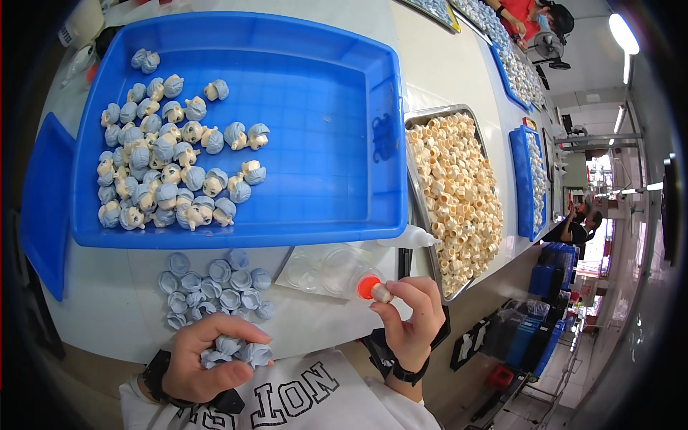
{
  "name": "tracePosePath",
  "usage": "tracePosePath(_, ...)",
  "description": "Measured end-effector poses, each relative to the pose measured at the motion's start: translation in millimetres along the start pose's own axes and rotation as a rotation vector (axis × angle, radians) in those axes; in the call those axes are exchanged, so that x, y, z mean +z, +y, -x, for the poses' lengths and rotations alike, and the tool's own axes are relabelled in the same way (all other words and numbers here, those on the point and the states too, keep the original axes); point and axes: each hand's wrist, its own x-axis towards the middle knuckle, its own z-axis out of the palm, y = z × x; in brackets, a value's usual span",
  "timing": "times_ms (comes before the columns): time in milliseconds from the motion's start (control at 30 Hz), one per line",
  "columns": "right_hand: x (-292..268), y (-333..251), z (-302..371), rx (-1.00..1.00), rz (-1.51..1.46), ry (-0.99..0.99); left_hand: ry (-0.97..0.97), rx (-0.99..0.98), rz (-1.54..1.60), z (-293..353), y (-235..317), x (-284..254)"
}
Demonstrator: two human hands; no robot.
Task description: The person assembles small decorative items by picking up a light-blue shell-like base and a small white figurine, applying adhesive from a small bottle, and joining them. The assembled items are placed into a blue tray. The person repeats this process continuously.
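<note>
My left hand (204, 362) is curled around several pale-blue doll hair shells (254, 354) near the table's front edge. Between the thumb and fingertips of my right hand (414, 322) is a small cream doll head piece (381, 293). That piece is up against, or just above, a small round clear cup with an orange-red inside (368, 287); I cannot tell whether they touch. Loose blue hair shells (211, 288) lie on the table beyond my left hand. Behind them stands a large blue bin (244, 239) with doll heads wearing blue hair (172, 173), heaped on its left side.
A metal tray (481, 132) full of cream hollow pieces (459, 201) stands to the right. A white squeeze bottle (410, 237) and a clear plastic sheet (301, 271) lie between bin and cup. Farther right are more blue trays (529, 183); a co-worker in red (517, 16) sits far off.
</note>
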Motion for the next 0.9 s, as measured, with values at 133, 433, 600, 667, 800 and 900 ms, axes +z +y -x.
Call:
tracePosePath(133,4.4,4.8,10.0,0.058,-0.099,0.059,0.029,-0.041,0.022,-1.9,0.3,3.9)
tracePosePath(433,3.4,-5.2,20.3,0.071,-0.177,0.19,-0.027,-0.102,0.004,-13.3,1.4,12.4)
tracePosePath(600,8.7,-42.0,10.1,-0.222,-0.559,-0.057,-0.079,-0.128,-0.014,-16.4,-1.7,13.0)
tracePosePath(667,17.9,-49.2,4.4,-0.286,-0.548,-0.083,-0.078,-0.071,-0.105,-15.2,-1.3,13.3)
tracePosePath(800,26.0,-55.8,3.1,-0.273,-0.541,-0.082,-0.077,-0.015,-0.161,-12.9,-1.3,11.2)
tracePosePath(900,25.3,-57.3,2.3,-0.232,-0.519,-0.106,-0.07,0.016,-0.11,-12.1,-5.8,10.5)
